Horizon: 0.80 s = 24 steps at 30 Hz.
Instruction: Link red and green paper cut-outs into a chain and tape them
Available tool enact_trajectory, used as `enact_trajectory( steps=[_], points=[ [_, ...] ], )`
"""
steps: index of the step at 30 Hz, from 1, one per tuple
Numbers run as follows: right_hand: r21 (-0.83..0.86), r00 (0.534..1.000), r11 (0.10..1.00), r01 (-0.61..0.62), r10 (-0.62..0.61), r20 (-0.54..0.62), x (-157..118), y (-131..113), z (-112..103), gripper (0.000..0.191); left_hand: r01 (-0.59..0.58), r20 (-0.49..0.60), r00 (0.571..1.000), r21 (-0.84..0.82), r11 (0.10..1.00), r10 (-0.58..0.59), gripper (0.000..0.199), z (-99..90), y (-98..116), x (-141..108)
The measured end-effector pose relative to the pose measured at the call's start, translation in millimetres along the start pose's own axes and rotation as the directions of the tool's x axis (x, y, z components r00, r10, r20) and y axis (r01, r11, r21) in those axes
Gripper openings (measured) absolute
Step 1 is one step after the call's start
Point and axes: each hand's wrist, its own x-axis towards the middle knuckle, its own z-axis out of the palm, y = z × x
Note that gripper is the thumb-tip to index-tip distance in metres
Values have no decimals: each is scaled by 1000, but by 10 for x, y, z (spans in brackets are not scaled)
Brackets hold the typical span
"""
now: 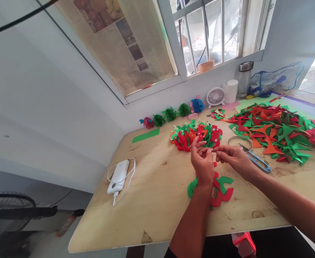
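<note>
My left hand [202, 163] and my right hand [233, 158] meet over the table, fingertips pinched close together. A tiny white bit shows between them; what it belongs to is too small and covered to tell. Below my wrists lie red cut-out shapes [223, 197] and a green cut-out [225, 183], partly hidden by my left forearm. Just beyond my fingers sits a heap of red, green and orange cut-outs [183, 139], some bearing small white squares. Blue-handled thread snips [259, 162] rest near my right wrist, beside a roll of tape [231, 139].
A large pile of red, green and orange scraps [273, 130] covers the right side. Along the wall stand green paper balls [170, 114], a small white fan [215, 96] and a glass bottle [244, 80]. A white power bank [118, 176] with its cable lies left.
</note>
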Motion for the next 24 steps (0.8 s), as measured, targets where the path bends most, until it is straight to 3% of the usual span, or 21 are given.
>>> enact_trajectory(
  steps=[8, 24],
  points=[
    [84, 996, 993, -77, 74, 49, -20, -35, -8, 40, 12, -16, 1000, -36, 999, -13, 56, -4, -1, 4],
    [-2, 992, 994, -109, 108, 57, -22, -109, -23, 38, 5, -20, 1000, 8, 1000, -5, 56, -5, 3, 19]
  ],
)
